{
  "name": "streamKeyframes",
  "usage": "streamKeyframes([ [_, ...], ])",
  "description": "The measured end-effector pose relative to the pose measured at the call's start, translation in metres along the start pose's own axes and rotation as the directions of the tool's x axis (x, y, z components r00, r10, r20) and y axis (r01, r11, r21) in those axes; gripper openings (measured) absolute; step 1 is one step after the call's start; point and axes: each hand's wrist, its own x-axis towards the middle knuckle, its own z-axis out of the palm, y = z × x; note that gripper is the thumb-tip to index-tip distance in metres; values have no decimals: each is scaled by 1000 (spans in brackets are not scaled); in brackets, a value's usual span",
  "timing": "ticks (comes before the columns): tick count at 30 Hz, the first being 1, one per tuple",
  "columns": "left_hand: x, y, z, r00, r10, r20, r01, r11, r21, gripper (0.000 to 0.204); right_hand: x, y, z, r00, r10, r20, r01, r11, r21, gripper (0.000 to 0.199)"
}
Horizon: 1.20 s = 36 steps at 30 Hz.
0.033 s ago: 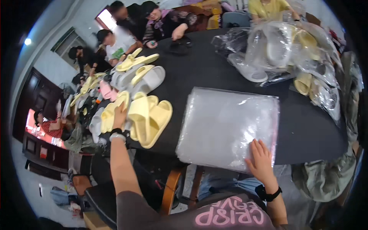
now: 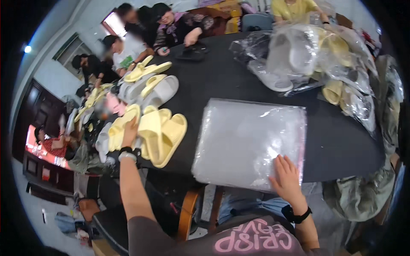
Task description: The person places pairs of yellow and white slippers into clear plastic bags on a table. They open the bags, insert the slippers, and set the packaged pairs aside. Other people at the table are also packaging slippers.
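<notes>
My left hand (image 2: 130,133) reaches to a group of pale yellow slippers (image 2: 119,133) on the left of the black table. Its fingers close round the edge of one of them; the thumb is partly hidden. Just right of it lie more yellow slippers (image 2: 164,135), leaning against each other. My right hand (image 2: 287,178) rests flat, fingers stretched, on the lower right corner of a stack of clear plastic bags (image 2: 243,141). That hand holds nothing.
Grey slippers (image 2: 160,91) and further yellow pairs line the table's left side. Bagged slippers (image 2: 294,51) are heaped at the far right of the black table (image 2: 222,72). Several people work around the far side, one with a black item (image 2: 192,53). A chair (image 2: 188,213) stands below the table edge.
The view has shifted slightly, so most things sit a little further left. My left hand stays at the yellow slippers, and my right hand stays on the bags.
</notes>
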Motion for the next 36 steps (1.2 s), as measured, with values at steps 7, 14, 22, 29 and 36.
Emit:
streamKeyframes([
  [7, -81, 111, 14, 913, 119, -391, -70, 988, 136, 44, 3, -1, -18, 997, -32, -65, 30, 999, -34, 67],
  [14, -190, 304, 109, 904, 380, 196, -378, 925, -46, 57, 12, 12, -23, 994, 17, -106, -32, 989, -146, 66],
  [22, -203, 312, 146, 938, 285, 196, -319, 931, 176, 60, 23, 44, -24, 998, -24, -54, 10, 969, -248, 56],
  [29, -215, 336, 151, 878, 441, 189, -460, 885, 71, 60, 122, 81, -85, 992, -113, -62, 122, 980, 158, 60],
  [36, -215, 348, 166, 878, 455, 145, -463, 886, 27, 64, 225, 107, -33, 998, 53, -25, -36, 897, 441, 61],
])
